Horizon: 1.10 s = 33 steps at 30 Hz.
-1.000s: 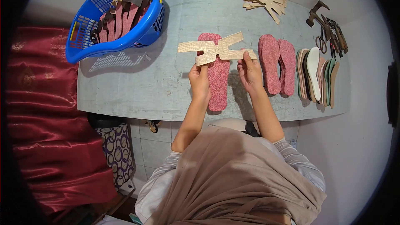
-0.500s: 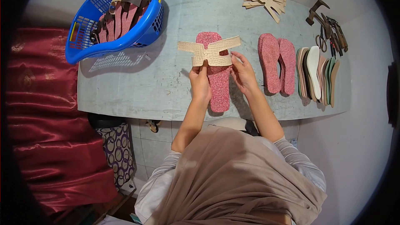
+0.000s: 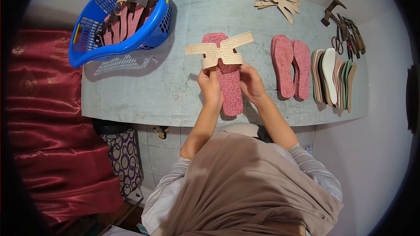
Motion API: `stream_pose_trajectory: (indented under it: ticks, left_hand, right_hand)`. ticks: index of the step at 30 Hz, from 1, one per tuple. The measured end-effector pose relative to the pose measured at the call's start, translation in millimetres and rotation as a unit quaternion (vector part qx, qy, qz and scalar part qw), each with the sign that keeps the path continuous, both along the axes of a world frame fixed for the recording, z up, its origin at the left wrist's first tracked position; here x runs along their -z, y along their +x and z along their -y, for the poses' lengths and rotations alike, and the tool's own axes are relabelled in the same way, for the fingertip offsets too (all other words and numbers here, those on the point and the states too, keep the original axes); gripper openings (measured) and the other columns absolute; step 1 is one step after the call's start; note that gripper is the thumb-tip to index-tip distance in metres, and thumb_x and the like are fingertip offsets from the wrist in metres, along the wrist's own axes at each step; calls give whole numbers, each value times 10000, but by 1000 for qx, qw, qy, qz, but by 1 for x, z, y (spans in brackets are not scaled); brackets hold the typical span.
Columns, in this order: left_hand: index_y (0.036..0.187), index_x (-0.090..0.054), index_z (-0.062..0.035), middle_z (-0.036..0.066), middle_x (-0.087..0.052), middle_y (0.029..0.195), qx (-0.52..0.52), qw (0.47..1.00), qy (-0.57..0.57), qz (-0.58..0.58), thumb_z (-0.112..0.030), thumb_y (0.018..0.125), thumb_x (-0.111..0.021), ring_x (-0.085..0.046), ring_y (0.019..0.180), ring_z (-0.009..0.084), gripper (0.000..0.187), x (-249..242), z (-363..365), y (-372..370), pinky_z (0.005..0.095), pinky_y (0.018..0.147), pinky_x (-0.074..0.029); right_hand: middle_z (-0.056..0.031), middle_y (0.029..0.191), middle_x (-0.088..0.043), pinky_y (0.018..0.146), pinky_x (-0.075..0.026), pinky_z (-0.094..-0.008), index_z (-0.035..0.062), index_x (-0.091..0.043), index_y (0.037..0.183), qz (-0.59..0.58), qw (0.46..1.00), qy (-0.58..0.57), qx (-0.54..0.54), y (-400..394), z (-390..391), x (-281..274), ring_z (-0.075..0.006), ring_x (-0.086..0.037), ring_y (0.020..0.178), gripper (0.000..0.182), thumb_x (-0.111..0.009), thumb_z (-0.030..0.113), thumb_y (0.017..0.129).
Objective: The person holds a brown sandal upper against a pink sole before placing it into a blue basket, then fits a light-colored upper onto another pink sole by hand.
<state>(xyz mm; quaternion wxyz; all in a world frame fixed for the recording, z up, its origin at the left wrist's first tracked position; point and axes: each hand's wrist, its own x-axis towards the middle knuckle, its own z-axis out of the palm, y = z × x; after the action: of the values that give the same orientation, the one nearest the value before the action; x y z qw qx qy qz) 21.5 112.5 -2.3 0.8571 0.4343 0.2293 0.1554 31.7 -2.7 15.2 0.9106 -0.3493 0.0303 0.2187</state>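
Note:
A cream, crocodile-textured sandal strap [image 3: 219, 54], cut like an H with splayed upper arms, lies across a pink patterned sandal sole [image 3: 230, 94]. My left hand [image 3: 211, 88] is closed at the strap's lower left edge, its thumb near the strap and its other fingers partly hidden. At the sole's right edge, just below the strap's lower right end, my right hand [image 3: 252, 84] has its fingers curled. Those fingertips are partly hidden behind the sole and strap.
A blue basket [image 3: 151, 39] with several sandals stands at the left. More cream straps [image 3: 278, 1] lie at the back. To the right are pink soles [image 3: 283, 66], a row of insoles [image 3: 329, 74], a hammer [image 3: 334, 11] and pliers [image 3: 350, 39].
The strap has tilted and shifted slightly over the sole, and its slot has narrowed. My right fingers have moved down from the strap's right end and curled in by the sole's edge.

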Motion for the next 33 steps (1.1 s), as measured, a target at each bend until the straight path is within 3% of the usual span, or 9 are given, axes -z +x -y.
stream_pose_trajectory:
  ticks: [2, 8, 17, 20, 23, 24, 27, 30, 33]
  left_hand:
    - [949, -552, 14, 69, -583, 943, 1, 1000, -2, 3, -121, 827, -565, -544, 848, 116, 183, 3, -1, 0, 253, 752, -426]
    - [991, -549, 31, 76, -584, 931, 69, 997, 41, -8, -42, 825, -522, -538, 829, 113, 183, -8, 11, -9, 247, 749, -415]
    - [933, -565, 26, 45, -589, 847, 82, 996, 12, 31, -50, 823, -529, -529, 757, 83, 139, 2, 11, -8, 215, 686, -415]
    - [937, -560, 29, 43, -589, 849, 20, 999, -19, 18, -45, 820, -533, -529, 762, 82, 140, -1, 15, -8, 214, 690, -415]
    - [933, -561, 27, 46, -590, 861, 56, 998, -14, 3, -43, 817, -540, -531, 770, 86, 137, 4, 12, -10, 215, 696, -413]
    - [975, -549, 24, 76, -589, 931, 83, 997, 6, -3, -79, 815, -566, -557, 811, 124, 192, 4, 8, -9, 255, 737, -442]
    - [980, -548, 30, 77, -590, 943, 82, 996, 43, 8, -69, 812, -566, -561, 807, 124, 196, -1, 6, -9, 256, 747, -441]
    - [1021, -541, 38, 81, -585, 974, 175, 981, 82, -25, -37, 792, -573, -555, 841, 127, 244, -4, -5, -5, 250, 762, -431]
    - [1117, -494, 32, 102, -553, 1053, 283, 937, 198, -42, -4, 768, -568, -535, 912, 132, 358, -18, -20, -4, 250, 781, -425]
  right_hand:
    - [-71, 1002, -563, 797, -422, -260, -15, -514, 1060, 60, 991, -118, -18, -1, -1, -4, -114, -532, 883, 266, -521, 99, 819]
    - [-32, 841, -603, 659, -447, -225, -10, -571, 962, 62, 956, -275, 78, 4, -3, 10, -85, -549, 721, 197, -585, 30, 770]
    - [-39, 859, -606, 675, -443, -227, -8, -582, 931, 19, 959, -271, 75, 4, 1, 2, -94, -552, 748, 186, -583, -15, 745]
    - [-44, 871, -607, 704, -444, -229, -9, -585, 926, 24, 980, -181, 74, 4, -1, 4, -100, -558, 786, 186, -582, -22, 741]
    - [-46, 876, -605, 715, -449, -230, -6, -572, 949, 34, 962, -254, 90, 6, 2, 10, -106, -563, 803, 206, -575, -29, 744]
    - [-56, 876, -607, 710, -456, -229, -15, -566, 952, 40, 966, -235, 98, 5, 1, 10, -111, -570, 794, 211, -567, -43, 744]
    - [-75, 882, -610, 701, -470, -231, -30, -554, 958, 42, 976, -180, 112, 3, 0, 12, -122, -584, 777, 217, -557, -66, 744]
    - [-72, 916, -601, 698, -469, -240, -15, -555, 947, 29, 981, -152, 120, 7, 3, 16, -118, -577, 784, 196, -583, -22, 754]
    - [-50, 933, -594, 722, -452, -256, 16, -548, 989, 15, 977, -167, 133, 9, 14, 18, -122, -561, 826, 223, -597, 62, 776]
